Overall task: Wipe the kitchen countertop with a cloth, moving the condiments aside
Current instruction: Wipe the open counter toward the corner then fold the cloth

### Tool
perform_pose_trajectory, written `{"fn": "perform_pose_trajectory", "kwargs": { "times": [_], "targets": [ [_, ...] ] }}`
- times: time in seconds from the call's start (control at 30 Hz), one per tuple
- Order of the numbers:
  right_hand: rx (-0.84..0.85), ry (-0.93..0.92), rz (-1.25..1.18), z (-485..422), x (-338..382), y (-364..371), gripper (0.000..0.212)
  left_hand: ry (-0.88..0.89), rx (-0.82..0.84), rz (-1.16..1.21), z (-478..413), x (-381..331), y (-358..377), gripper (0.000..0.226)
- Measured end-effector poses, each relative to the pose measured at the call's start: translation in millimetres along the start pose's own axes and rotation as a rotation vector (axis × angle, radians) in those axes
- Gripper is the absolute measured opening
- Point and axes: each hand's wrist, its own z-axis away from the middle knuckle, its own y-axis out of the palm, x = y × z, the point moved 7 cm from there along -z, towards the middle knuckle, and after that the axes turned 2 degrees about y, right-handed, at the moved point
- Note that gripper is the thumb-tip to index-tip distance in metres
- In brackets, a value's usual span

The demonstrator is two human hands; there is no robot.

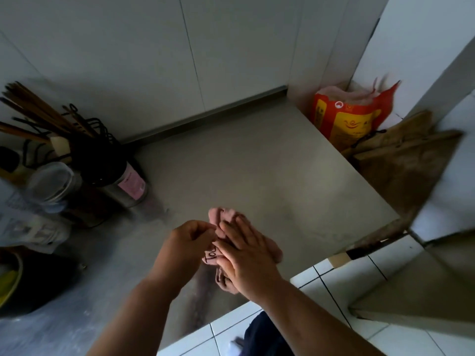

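Observation:
A pink cloth [226, 215] with dark lettering lies bunched on the grey countertop [257, 170] near its front edge. My right hand [244, 255] lies flat on top of the cloth, fingers spread and pointing away from me. My left hand [187, 242] is beside it on the left, its fingertips pinching the cloth's left edge. Condiment containers stand at the left: a metal canister with a pink label [131, 186] and a clear-lidded jar [51, 181].
A black holder of chopsticks and utensils [90, 150] stands at the back left. A dark bowl [30, 281] sits at the left edge. Beyond the counter's right edge are an orange bag [344, 119] and wooden boards [401, 155]. White floor tiles [334, 286] lie below.

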Motion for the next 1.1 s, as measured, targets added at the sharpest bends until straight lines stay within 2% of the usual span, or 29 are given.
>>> {"fn": "perform_pose_trajectory", "kwargs": {
  "times": [0.1, 0.23, 0.43, 0.5, 0.6, 0.67, 0.8, 0.87, 0.93, 1.0, 1.03, 1.1],
  "targets": [
    [0.0, 0.121, 0.093, 26.4, -57.9, -14.6, 0.05, -0.018, -0.007, 0.023, -4.1, 1.2, 7.0, 0.015],
    [0.031, 0.586, 0.242, 53.0, -176.6, -54.7, 0.056, -0.037, 0.023, 0.044, -7.3, 5.0, 21.8, 0.016],
    [0.025, 1.027, 0.127, 44.4, -291.6, -83.3, 0.057, -0.054, 0.02, 0.039, -16.0, 0.3, 26.0, 0.015],
    [-0.05, 1.223, 0.055, 54.1, -304.0, -83.1, 0.067, -0.043, 0.014, 0.024, -20.6, -4.7, 23.4, 0.016],
    [-0.048, 1.218, 0.117, 58.4, -293.2, -79.8, 0.097, -0.029, 0.013, 0.026, -25.7, -12.3, 21.8, 0.018],
    [-0.143, 1.281, -0.008, 68.5, -285.5, -74.3, 0.12, -0.022, 0.025, 0.044, -25.3, -15.8, 24.5, 0.017],
    [-0.346, 1.363, -0.25, 81.4, -258.2, -51.1, 0.138, -0.01, 0.061, 0.027, -21.8, -13.9, 30.7, 0.018],
    [-0.434, 1.326, -0.326, 81.1, -229.2, -49.7, 0.132, -0.006, 0.081, 0.032, -18.8, -11.6, 34.8, 0.016],
    [-0.386, 1.227, -0.292, 76.5, -193.3, -46.7, 0.103, -0.001, 0.095, 0.044, -16.6, -11.4, 37.8, 0.015],
    [-0.102, 1.176, -0.267, 72.0, -155.9, -24.7, 0.065, 0.013, 0.114, 0.056, -14.9, -13.3, 42.4, 0.011],
    [0.014, 1.224, -0.274, 73.0, -142.5, -13.2, 0.055, 0.018, 0.124, 0.053, -14.2, -15.1, 45.1, 0.008],
    [0.28, 1.248, -0.133, 77.6, -111.7, -7.8, 0.046, 0.031, 0.146, 0.04, -11.8, -20.6, 51.5, 0.007]
  ]
}}
